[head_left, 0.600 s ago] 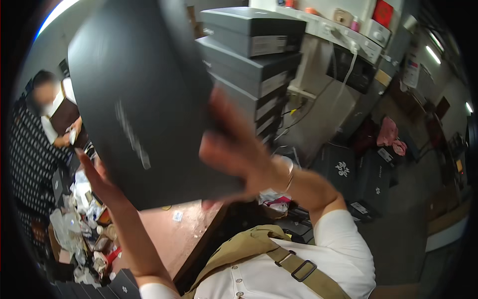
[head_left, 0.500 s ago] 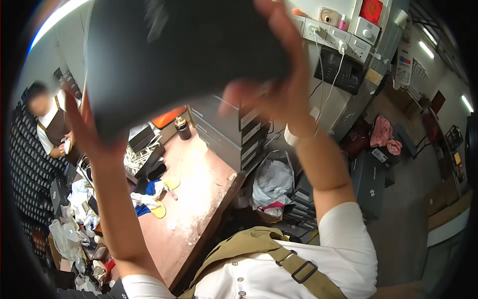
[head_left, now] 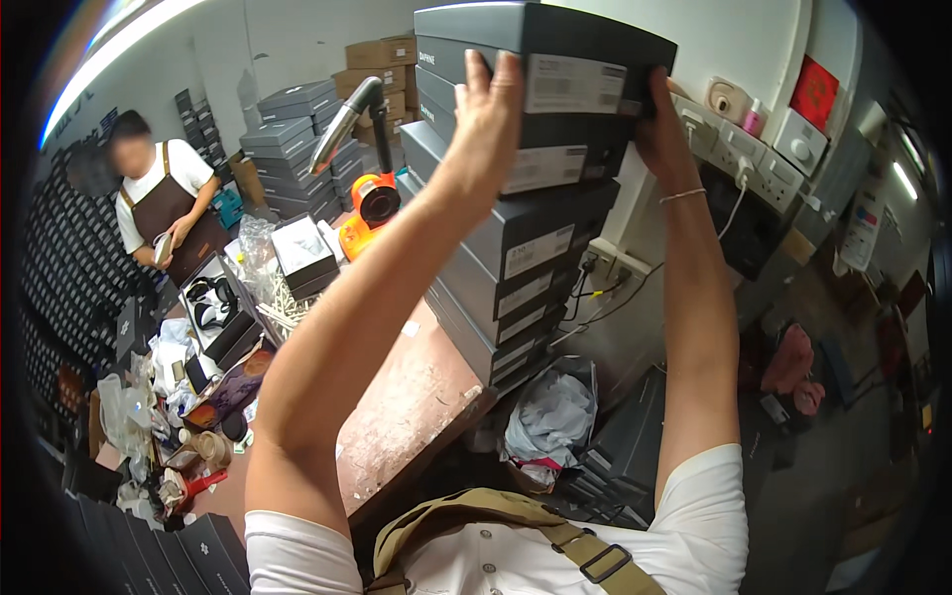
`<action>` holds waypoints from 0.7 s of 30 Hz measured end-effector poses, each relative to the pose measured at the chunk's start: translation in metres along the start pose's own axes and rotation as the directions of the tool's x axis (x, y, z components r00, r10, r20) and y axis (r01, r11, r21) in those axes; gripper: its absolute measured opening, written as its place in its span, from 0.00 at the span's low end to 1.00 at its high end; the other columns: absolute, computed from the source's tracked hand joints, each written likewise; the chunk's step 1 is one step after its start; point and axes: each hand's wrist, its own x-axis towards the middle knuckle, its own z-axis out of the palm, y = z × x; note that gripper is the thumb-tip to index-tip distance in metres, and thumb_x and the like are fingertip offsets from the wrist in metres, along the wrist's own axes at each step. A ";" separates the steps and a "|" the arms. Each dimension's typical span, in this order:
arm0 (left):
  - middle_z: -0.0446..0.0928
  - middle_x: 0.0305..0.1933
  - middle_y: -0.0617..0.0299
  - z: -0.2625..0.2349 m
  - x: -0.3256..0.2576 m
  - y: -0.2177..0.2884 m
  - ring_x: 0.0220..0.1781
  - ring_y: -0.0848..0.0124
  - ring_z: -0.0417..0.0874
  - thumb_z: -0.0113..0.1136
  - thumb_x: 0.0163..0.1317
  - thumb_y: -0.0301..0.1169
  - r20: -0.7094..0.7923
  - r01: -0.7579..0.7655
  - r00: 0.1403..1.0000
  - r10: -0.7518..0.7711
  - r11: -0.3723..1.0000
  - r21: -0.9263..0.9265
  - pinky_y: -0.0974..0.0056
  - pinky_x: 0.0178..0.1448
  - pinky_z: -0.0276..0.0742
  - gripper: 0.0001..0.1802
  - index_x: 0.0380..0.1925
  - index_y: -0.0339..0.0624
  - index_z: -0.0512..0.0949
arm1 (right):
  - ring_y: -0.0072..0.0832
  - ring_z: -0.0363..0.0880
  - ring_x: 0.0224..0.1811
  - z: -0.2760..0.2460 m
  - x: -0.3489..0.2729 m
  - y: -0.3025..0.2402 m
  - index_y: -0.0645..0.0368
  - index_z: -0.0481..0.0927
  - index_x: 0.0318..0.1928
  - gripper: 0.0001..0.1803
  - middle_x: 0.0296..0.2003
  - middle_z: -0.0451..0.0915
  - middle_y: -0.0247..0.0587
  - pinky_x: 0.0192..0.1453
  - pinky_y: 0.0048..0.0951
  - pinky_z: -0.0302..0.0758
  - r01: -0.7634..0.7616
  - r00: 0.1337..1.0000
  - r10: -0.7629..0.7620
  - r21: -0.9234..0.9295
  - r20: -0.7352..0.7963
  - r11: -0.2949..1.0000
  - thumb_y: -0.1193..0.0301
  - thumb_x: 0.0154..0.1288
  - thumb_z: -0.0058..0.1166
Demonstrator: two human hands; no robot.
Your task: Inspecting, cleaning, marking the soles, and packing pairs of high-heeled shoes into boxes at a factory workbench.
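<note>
A dark grey shoebox (head_left: 625, 45) sits at the top of a tall stack of similar shoeboxes (head_left: 540, 248) on the table's far right side. I hold this top box between both hands. My left hand (head_left: 483, 124) presses its corner beside the white label, fingers pointing up. Around the opposite right edge, my right hand (head_left: 662, 139) grips the box, its fingers partly hidden behind it. The two upper boxes sit slightly askew over those below.
An orange and black device with a grey handle (head_left: 372, 198) stands left of the stack. An open box with black shoes (head_left: 213, 307) and clutter fill the table's left. A person (head_left: 164, 198) stands beyond. A wall socket strip (head_left: 739, 149) is at right, a bag-lined bin (head_left: 550, 421) below.
The dark box held up close before me has moved away onto the top of the stack. Both my hands have gone with it, the left crossing to the right. The view has shifted.
</note>
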 end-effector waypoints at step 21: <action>0.77 0.50 0.60 -0.260 -0.694 -0.075 0.47 0.73 0.79 0.55 0.68 0.40 -0.644 0.691 0.127 -0.755 0.532 -0.488 0.68 0.48 0.76 0.24 0.59 0.40 0.70 | 0.27 0.75 0.46 0.507 -0.441 0.293 0.61 0.62 0.63 0.31 0.50 0.71 0.44 0.42 0.28 0.79 -0.779 0.021 0.578 -0.349 0.816 0.521 0.63 0.65 0.57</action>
